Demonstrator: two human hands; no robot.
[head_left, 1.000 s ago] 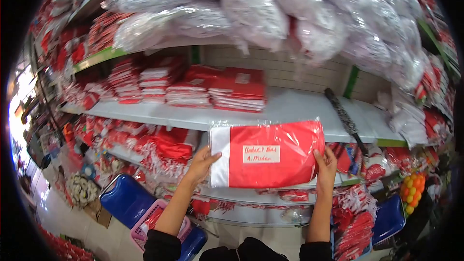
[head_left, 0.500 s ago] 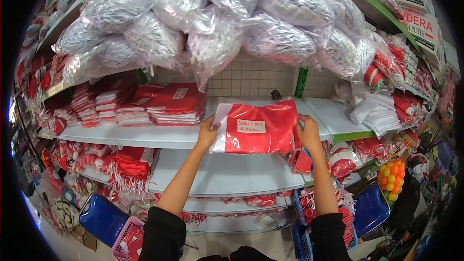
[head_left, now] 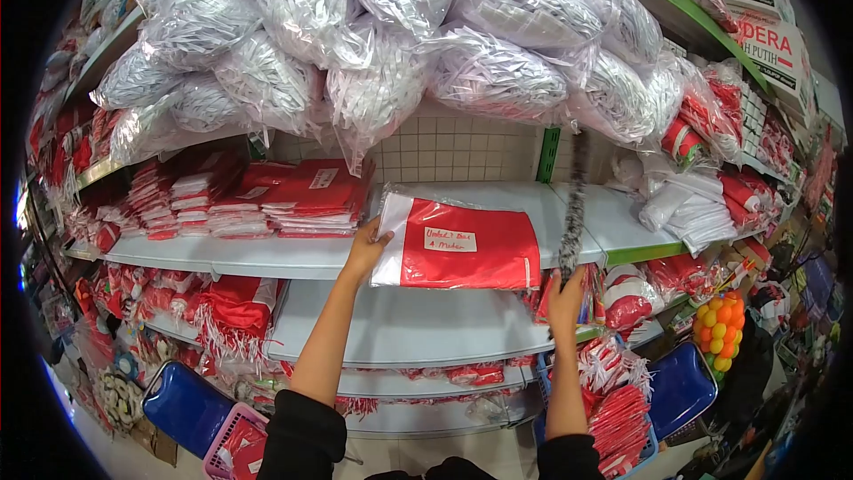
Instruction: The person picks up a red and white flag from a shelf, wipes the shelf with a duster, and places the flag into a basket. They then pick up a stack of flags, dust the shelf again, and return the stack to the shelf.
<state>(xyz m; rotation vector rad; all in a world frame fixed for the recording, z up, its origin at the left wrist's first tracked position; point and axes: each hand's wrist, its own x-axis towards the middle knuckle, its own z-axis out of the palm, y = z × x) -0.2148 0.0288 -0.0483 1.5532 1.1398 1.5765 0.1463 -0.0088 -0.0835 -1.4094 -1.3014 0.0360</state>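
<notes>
My left hand (head_left: 369, 244) is closed on the left edge of a flat, plastic-wrapped packet of red and white cloth (head_left: 471, 249). A white label with red handwriting sits on its front. The packet is held up at the front edge of the middle shelf. To its right, my right hand (head_left: 566, 298) is closed around a long, thin, fuzzy grey-black duster (head_left: 573, 222), which stands nearly upright and reaches up toward the bagged goods. Motion blurs the duster slightly.
Stacks of red packets (head_left: 320, 191) lie on the middle shelf (head_left: 240, 253) at left. Clear bags of white strips (head_left: 498, 71) hang over from above. White rolled packets (head_left: 684, 209) lie at right. Lower down are a pink basket (head_left: 233, 440), a blue basket (head_left: 653, 449) and blue stools (head_left: 191, 400).
My right hand has let go of the packet's right edge, moved down and taken hold of the duster. The packet has shifted slightly left and down, now in my left hand alone.
</notes>
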